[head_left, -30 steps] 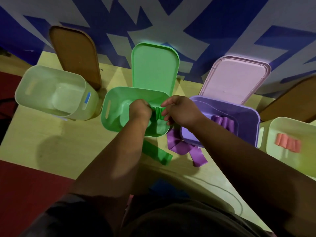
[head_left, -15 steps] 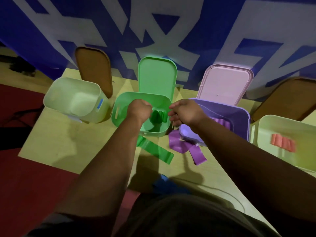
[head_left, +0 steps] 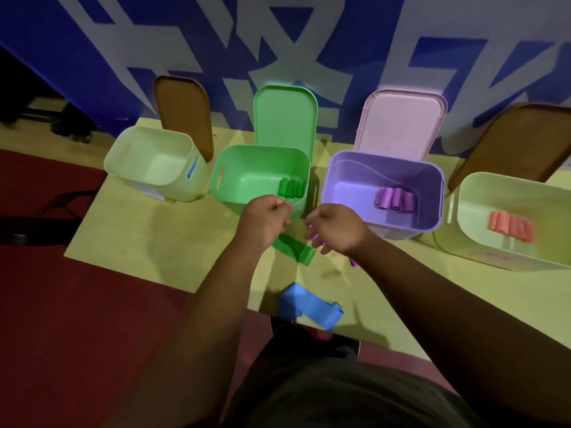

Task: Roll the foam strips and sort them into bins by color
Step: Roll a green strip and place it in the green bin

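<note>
Hovering on the near side of the green bin point(head_left: 234, 156), both hands are hanging over the flat green strip point(head_left: 296, 250). The right hand point(head_left: 335, 231) is lying loosely curled, empty. The left hand point(head_left: 265, 219) is curling over the strip's far end; I cannot tell whether it is gripping. Picking up and rolling is likely coming next.

The green bin point(head_left: 244, 168) is seen as smooth, slightly glossy plastic; the green rolls point(head_left: 292, 188) inside it and the strip point(head_left: 293, 249) just before it, matt foam.
</note>
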`<state>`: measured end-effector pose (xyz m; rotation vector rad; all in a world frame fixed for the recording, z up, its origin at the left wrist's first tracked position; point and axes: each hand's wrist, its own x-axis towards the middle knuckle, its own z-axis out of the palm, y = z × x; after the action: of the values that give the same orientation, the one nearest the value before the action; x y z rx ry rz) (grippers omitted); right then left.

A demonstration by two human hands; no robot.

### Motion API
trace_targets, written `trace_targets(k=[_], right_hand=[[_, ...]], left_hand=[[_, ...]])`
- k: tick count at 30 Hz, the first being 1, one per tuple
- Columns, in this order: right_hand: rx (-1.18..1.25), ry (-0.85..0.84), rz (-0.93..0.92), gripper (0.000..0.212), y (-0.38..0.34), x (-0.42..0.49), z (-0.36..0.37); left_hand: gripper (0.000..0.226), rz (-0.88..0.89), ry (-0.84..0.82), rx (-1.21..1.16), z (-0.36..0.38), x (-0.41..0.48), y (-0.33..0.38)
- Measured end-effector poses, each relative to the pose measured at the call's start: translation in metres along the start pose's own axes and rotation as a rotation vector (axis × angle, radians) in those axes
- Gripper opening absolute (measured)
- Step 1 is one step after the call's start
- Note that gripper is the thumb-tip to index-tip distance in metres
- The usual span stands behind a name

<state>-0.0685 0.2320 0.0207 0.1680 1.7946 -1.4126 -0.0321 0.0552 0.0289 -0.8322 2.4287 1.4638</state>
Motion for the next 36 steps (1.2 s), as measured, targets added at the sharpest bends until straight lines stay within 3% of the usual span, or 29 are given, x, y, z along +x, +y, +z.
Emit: trace_targets(k=[3,7,10,13,15,19,22,28,33,36], right_hand=[[0.306,-0.116,0.212,0.033,0.03,0.011,-0.004],[0.359,-0.113,0.295,0.032,0.071,0.017,-0.007],[0.267,-0.038,0.217,0.025,0.093,0.01,-0.01],[-0.064,-0.007,0.112,0.025,0.104,0.003,-0.013],[-0.238,0.048,0.082,0.032,0.108,0.002,-0.017],[-0.212,0.029,0.064,0.036,0.116,0.004,-0.018],[-0.271,0.11,0.084,0.037,0.121,0.006,-0.014],[-0.076,0.039,0.018,0.034,0.108,-0.002,-0.006],[-0.018,0.022,-0.141,0.05,0.077,-0.016,0.002],[-0.055,0.056,-0.244,0.044,0.053,-0.026,0.004]], left_hand=[[0.019,0.04,-0.049,0.12,0.023,-0.008,-0.026],[0.021,0.072,-0.153,0.363,0.063,-0.015,-0.07],[0.045,0.061,-0.161,0.454,0.087,-0.017,-0.096],[0.053,0.028,-0.09,0.471,0.1,-0.014,-0.11],[0.05,0.032,-0.058,0.469,0.103,-0.015,-0.11],[0.026,0.08,-0.006,0.495,0.103,-0.009,-0.114],[0.025,0.059,0.015,0.447,0.1,-0.008,-0.118],[0.012,-0.012,0.009,0.126,0.084,-0.022,-0.092],[0.032,-0.006,-0.081,-0.162,0.046,-0.041,-0.045],[0.033,0.03,-0.127,-0.223,0.021,-0.052,-0.016]])
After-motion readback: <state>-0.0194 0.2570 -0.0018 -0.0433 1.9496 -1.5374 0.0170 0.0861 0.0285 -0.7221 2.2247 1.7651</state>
